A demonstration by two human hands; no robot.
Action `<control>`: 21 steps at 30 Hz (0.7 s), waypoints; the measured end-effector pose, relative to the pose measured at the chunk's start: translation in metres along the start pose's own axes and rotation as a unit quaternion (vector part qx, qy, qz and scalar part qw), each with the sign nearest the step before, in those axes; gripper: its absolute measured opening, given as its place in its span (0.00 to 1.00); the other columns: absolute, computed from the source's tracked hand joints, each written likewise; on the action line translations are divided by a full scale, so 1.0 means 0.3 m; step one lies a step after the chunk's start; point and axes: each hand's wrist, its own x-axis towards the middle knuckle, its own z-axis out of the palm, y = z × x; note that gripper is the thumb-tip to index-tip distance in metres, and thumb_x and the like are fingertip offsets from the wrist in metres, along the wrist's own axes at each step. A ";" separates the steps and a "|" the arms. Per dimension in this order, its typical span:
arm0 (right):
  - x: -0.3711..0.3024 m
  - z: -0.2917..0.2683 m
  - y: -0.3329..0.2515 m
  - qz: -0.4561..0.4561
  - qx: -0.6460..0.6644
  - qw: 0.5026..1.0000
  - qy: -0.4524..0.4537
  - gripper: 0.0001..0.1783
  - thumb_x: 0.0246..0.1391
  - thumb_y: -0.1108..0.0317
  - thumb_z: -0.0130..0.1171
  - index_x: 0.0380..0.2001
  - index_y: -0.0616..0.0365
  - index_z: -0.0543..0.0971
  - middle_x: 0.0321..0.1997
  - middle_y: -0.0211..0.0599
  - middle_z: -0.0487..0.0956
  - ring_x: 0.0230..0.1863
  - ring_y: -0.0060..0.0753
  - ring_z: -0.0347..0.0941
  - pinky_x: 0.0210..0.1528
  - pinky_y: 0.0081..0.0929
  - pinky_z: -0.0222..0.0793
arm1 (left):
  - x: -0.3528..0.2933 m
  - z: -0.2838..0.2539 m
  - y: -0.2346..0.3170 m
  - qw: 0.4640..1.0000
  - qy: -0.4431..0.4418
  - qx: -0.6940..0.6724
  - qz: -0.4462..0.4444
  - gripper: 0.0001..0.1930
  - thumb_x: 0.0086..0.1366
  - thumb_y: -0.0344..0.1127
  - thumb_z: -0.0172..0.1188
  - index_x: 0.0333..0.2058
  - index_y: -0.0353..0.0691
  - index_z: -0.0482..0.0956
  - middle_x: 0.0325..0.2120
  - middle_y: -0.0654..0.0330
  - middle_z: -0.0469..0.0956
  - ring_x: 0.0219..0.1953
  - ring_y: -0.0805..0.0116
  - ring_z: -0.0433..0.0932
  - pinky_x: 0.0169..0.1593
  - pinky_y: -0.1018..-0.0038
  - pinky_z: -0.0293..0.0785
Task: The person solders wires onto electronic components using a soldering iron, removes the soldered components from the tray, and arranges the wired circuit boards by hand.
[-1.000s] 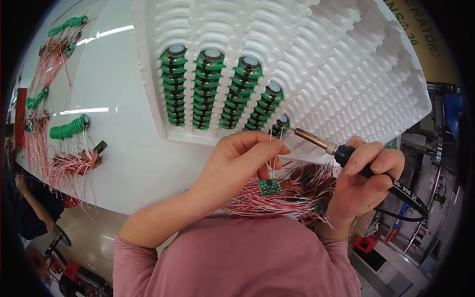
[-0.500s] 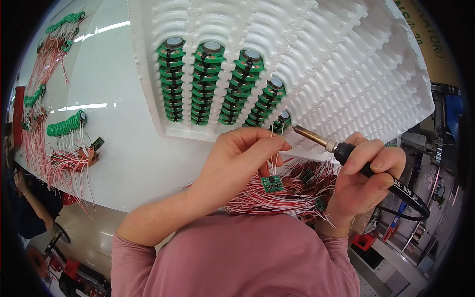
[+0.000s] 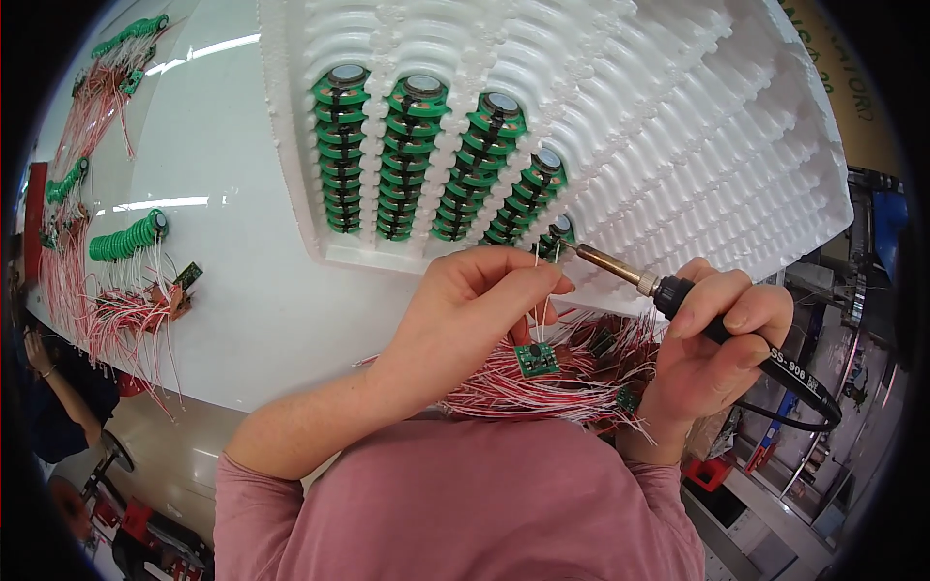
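Observation:
My right hand (image 3: 725, 334) grips the black handle of a soldering iron (image 3: 630, 276). Its tip points left, at or very near the small green round part with a silver top (image 3: 560, 229) at the near end of a foam slot. My left hand (image 3: 494, 300) is closed in a pinch on thin white wires (image 3: 540, 324). Their upper ends reach toward the iron's tip; whether they touch is too small to tell. From their lower ends hangs a little green circuit board (image 3: 536, 359). Beneath it lies a bundle of red and white wires (image 3: 523, 392) with more boards.
A white ribbed foam tray (image 3: 668, 126) fills the back, with several rows of green round parts (image 3: 412, 155) standing in its slots. On the white table (image 3: 242, 320), more green stacks (image 3: 129, 239) with wires lie at left. Another person's arm (image 3: 68, 392) shows far left.
The foam tray and its rows appear slightly lower right and higher in the picture, a small view shift. Both hands keep nearly the same pose and hold.

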 end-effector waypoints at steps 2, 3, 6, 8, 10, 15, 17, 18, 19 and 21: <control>-0.001 0.000 0.001 -0.002 0.000 1.000 -0.001 0.19 0.50 0.49 0.48 0.27 0.53 0.60 0.17 0.33 0.68 0.15 0.20 0.61 0.21 0.17 0.53 | 0.000 0.000 0.000 1.000 0.000 0.005 0.001 0.11 0.57 0.36 0.50 0.30 0.33 0.75 0.19 0.64 0.72 0.20 0.82 0.66 0.24 0.85 0.60; -0.003 0.000 0.000 -0.006 -0.004 1.000 -0.001 0.19 0.50 0.49 0.47 0.27 0.53 0.60 0.17 0.33 0.68 0.15 0.20 0.61 0.21 0.17 0.53 | 0.000 0.000 -0.001 1.000 -0.001 0.003 0.002 0.11 0.57 0.36 0.50 0.30 0.33 0.75 0.19 0.64 0.72 0.20 0.82 0.67 0.25 0.85 0.60; -0.004 0.000 -0.002 -0.010 -0.011 1.000 0.000 0.19 0.50 0.48 0.48 0.27 0.53 0.60 0.16 0.33 0.68 0.15 0.21 0.61 0.21 0.17 0.53 | 0.001 0.000 -0.003 1.000 -0.004 -0.002 0.005 0.11 0.57 0.36 0.50 0.30 0.32 0.75 0.20 0.64 0.72 0.20 0.81 0.67 0.26 0.84 0.62; -0.007 0.005 -0.003 -0.011 -0.013 1.000 0.001 0.20 0.49 0.48 0.48 0.27 0.53 0.60 0.16 0.33 0.68 0.15 0.21 0.61 0.21 0.17 0.53 | -0.001 0.000 -0.007 1.000 -0.005 -0.006 0.006 0.11 0.57 0.36 0.50 0.30 0.32 0.75 0.20 0.63 0.72 0.20 0.81 0.67 0.26 0.84 0.62; -0.005 0.013 -0.007 0.012 -0.026 1.000 0.002 0.20 0.49 0.48 0.48 0.27 0.53 0.60 0.16 0.34 0.69 0.15 0.21 0.61 0.21 0.17 0.53 | 0.001 0.001 -0.004 1.000 -0.006 0.004 0.005 0.11 0.57 0.36 0.50 0.30 0.32 0.75 0.20 0.63 0.72 0.21 0.81 0.68 0.26 0.84 0.63; 0.000 -0.005 -0.011 -0.029 -0.004 0.999 0.022 0.20 0.49 0.48 0.47 0.27 0.53 0.59 0.16 0.34 0.69 0.14 0.20 0.60 0.21 0.18 0.53 | -0.003 0.000 -0.004 1.000 -0.005 -0.004 0.004 0.11 0.57 0.36 0.51 0.30 0.32 0.75 0.21 0.63 0.73 0.21 0.80 0.68 0.27 0.84 0.63; 0.003 -0.006 -0.015 -0.024 -0.005 0.999 0.030 0.20 0.49 0.48 0.47 0.27 0.53 0.59 0.16 0.35 0.69 0.14 0.20 0.60 0.21 0.18 0.53 | -0.002 0.003 -0.004 1.000 -0.008 -0.003 0.000 0.11 0.57 0.36 0.51 0.30 0.32 0.75 0.21 0.63 0.73 0.22 0.80 0.68 0.27 0.84 0.64; 0.003 -0.003 -0.015 -0.024 -0.004 0.999 0.029 0.20 0.49 0.48 0.47 0.27 0.53 0.59 0.16 0.35 0.69 0.14 0.20 0.60 0.21 0.18 0.53 | -0.001 0.001 -0.008 1.000 -0.007 -0.003 0.006 0.11 0.57 0.36 0.51 0.30 0.32 0.75 0.21 0.63 0.73 0.22 0.80 0.68 0.27 0.84 0.64; 0.004 -0.001 -0.015 -0.015 -0.003 1.000 0.020 0.20 0.49 0.48 0.48 0.27 0.53 0.59 0.16 0.35 0.69 0.14 0.21 0.60 0.21 0.18 0.53 | -0.001 -0.001 -0.010 1.000 -0.006 -0.002 0.012 0.11 0.57 0.36 0.51 0.30 0.33 0.75 0.21 0.63 0.73 0.22 0.80 0.69 0.27 0.84 0.64; 0.006 0.001 -0.014 -0.006 -0.002 1.000 0.011 0.20 0.49 0.48 0.48 0.27 0.53 0.59 0.17 0.35 0.69 0.15 0.21 0.61 0.21 0.17 0.53 | -0.004 -0.001 -0.008 1.000 -0.007 -0.003 0.009 0.11 0.58 0.36 0.51 0.30 0.33 0.75 0.21 0.63 0.73 0.23 0.80 0.69 0.27 0.84 0.64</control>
